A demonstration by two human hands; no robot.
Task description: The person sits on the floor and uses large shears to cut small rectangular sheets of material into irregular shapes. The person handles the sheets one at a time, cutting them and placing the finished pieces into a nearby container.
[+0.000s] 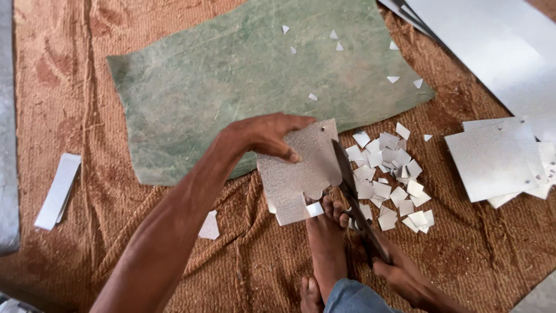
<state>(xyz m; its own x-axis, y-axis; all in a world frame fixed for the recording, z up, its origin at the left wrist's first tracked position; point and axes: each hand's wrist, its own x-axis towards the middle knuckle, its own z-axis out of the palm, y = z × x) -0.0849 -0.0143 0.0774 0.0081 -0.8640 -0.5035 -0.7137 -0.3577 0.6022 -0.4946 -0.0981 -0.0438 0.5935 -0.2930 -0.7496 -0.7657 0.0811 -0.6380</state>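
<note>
My left hand [263,136] grips the top left of a square metal sheet piece [301,174] and holds it upright over the mat. Its lower edge has notches cut into it, and a small cut flap [314,209] curls off the bottom. My right hand [405,278] at the lower right holds the handles of dark metal shears [354,197]. The blades run up along the sheet's right edge. My bare foot [327,243] rests under the sheet, next to the shears.
A pile of small square metal offcuts [391,182] lies right of the shears. A stack of square metal sheets [498,159] sits further right, large sheets [492,46] at the top right. A green mat [231,81] covers the brown woven floor mat [87,104]. A metal strip [58,191] lies at left.
</note>
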